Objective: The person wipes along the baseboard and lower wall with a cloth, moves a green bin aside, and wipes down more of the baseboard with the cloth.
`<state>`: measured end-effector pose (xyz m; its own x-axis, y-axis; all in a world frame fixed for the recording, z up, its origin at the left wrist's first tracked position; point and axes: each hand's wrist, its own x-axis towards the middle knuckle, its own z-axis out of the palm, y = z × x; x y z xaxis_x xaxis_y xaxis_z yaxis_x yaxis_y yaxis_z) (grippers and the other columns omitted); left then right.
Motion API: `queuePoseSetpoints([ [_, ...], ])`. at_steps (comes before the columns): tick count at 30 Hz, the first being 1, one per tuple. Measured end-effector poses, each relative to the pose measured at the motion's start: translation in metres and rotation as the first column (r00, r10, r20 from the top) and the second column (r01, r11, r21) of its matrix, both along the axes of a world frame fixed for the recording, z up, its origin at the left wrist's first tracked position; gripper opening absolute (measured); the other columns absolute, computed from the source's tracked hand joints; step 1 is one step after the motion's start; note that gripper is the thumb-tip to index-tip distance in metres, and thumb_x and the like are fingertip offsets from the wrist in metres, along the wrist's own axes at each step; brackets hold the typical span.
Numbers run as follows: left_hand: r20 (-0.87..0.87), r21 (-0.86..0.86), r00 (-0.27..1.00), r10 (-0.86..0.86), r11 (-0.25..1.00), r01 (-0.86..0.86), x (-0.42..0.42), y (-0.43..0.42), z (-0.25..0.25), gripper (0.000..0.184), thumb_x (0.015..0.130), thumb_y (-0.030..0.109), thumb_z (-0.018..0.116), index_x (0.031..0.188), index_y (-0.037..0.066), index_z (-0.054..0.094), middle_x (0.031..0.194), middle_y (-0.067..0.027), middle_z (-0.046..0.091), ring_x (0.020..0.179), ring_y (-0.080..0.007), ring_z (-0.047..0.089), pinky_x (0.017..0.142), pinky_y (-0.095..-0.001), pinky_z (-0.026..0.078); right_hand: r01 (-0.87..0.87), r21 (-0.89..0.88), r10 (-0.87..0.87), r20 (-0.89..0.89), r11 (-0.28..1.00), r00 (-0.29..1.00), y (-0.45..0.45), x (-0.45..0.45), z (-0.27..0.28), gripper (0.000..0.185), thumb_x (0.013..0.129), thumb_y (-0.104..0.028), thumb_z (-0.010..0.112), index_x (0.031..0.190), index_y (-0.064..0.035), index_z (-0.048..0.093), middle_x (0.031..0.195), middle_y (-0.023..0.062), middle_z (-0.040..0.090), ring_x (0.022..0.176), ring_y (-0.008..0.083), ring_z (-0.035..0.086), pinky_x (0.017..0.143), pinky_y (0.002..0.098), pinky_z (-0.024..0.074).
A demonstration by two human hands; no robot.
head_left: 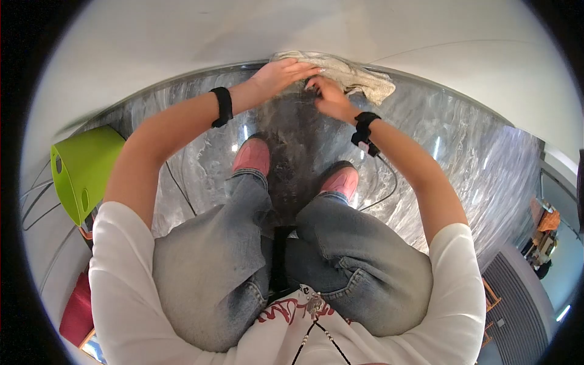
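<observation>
My left hand (285, 74) stretches flat over the cloth (359, 78), fingers straight; my right hand (330, 97) bends inward, fingers curled, grip unclear.

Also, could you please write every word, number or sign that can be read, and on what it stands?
No text can be read for sure.
White shirt: red lettering, too folded to read.
Cloth: no label visible.
Green box: no lettering visible.

A crumpled, off-white cloth (356, 76) is seen at 12 to 1 o'clock, spread lengthwise where the marbled floor (420, 131) is met by the white wall (389, 30).
</observation>
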<state>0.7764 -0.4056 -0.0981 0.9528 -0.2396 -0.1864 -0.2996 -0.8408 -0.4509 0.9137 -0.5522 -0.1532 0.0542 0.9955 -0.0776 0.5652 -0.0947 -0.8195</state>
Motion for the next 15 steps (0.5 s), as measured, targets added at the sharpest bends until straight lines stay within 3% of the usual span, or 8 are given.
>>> queuePoseSetpoints([
  [1,0.026,0.009,1.0,0.01,1.0,-0.01,-0.001,0.0,-0.001,0.073,0.073,0.015,0.054,0.137,0.012,0.019,0.136,0.0038,0.028,0.119,-0.0072,0.029,0.093,-0.0228,0.028,0.078,-0.26,-0.092,-0.042,0.962,0.995,0.003,0.01,0.008,0.034,0.063,-0.003,0.051,0.097,-0.008,0.05,0.079,0.0162,0.055,0.082,0.0329,0.053,0.073,0.0394,0.0406],
  [2,0.053,0.017,0.998,0.023,1.0,-0.024,-0.001,-0.001,-0.003,0.074,0.073,0.015,0.054,0.137,0.012,0.017,0.134,0.0036,0.031,0.119,-0.0069,0.03,0.092,-0.0227,0.028,0.083,-0.262,-0.096,-0.041,0.962,0.994,0.001,0.014,0.015,0.034,0.063,-0.003,0.051,0.097,-0.008,0.05,0.079,0.0162,0.055,0.082,0.0329,0.053,0.073,0.0394,0.0406],
  [4,0.07,-0.029,0.996,0.049,0.998,-0.047,-0.001,-0.004,-0.002,0.075,0.073,0.015,0.054,0.138,0.012,0.016,0.132,0.0034,0.033,0.118,-0.007,0.031,0.092,-0.0222,0.028,0.033,-0.174,-0.005,0.156,0.984,0.988,-0.006,0.024,0.017,0.034,0.063,-0.003,0.05,0.096,-0.0077,0.05,0.079,0.016,0.056,0.083,0.0337,0.054,0.072,0.042,0.04],
  [6,0.085,-0.072,0.993,0.079,0.995,-0.073,-0.001,-0.004,-0.002,0.076,0.073,0.015,0.054,0.138,0.013,0.015,0.13,0.0032,0.035,0.117,-0.0071,0.032,0.092,-0.0218,0.028,0.059,-0.152,-0.03,0.185,0.987,0.982,-0.017,0.036,0.019,0.035,0.062,-0.002,0.05,0.096,-0.0095,0.05,0.079,0.0152,0.056,0.083,0.033,0.054,0.071,0.0419,0.0403],
  [8,0.037,-0.091,0.995,0.096,0.992,-0.092,0.0,-0.005,-0.005,0.074,0.073,0.013,0.054,0.137,0.015,0.018,0.131,0.0026,0.035,0.116,-0.0074,0.033,0.094,-0.0224,0.028,0.113,-0.207,-0.065,0.223,0.972,0.973,-0.029,0.053,0.02,0.035,0.063,-0.001,0.049,0.096,-0.0111,0.05,0.078,0.0143,0.055,0.083,0.0336,0.054,0.072,0.0412,0.0403],
  [9,0.037,-0.097,0.995,0.091,0.991,-0.087,0.0,-0.005,-0.008,0.074,0.073,0.013,0.054,0.137,0.015,0.018,0.131,0.0026,0.035,0.116,-0.0074,0.033,0.094,-0.0224,0.028,0.198,-0.369,-0.125,0.212,0.908,0.969,-0.034,0.06,0.027,0.035,0.063,0.0,0.048,0.096,-0.0129,0.05,0.082,0.0131,0.056,0.086,0.0335,0.053,0.073,0.0408,0.0401],
  [12,0.05,-0.139,0.997,0.061,0.989,-0.053,0.009,-0.002,-0.015,0.072,0.073,0.011,0.053,0.137,0.018,0.02,0.13,0.0024,0.036,0.117,-0.0078,0.033,0.095,-0.0234,0.029,0.212,-0.199,-0.132,0.351,0.957,0.927,-0.05,0.081,0.016,0.036,0.063,0.0,0.047,0.096,-0.0146,0.05,0.086,0.0114,0.055,0.086,0.0309,0.053,0.072,0.0389,0.0407],
  [15,0.123,-0.315,0.992,0.014,0.949,0.026,0.022,-0.005,-0.02,0.07,0.073,0.008,0.053,0.135,0.02,0.023,0.136,0.0011,0.029,0.12,-0.0092,0.031,0.097,-0.0249,0.028,0.273,-0.321,-0.15,0.36,0.907,0.921,-0.059,0.099,0.028,0.034,0.065,-0.002,0.047,0.096,-0.0153,0.052,0.086,0.0077,0.053,0.083,0.026,0.052,0.072,0.0361,0.0412],
])
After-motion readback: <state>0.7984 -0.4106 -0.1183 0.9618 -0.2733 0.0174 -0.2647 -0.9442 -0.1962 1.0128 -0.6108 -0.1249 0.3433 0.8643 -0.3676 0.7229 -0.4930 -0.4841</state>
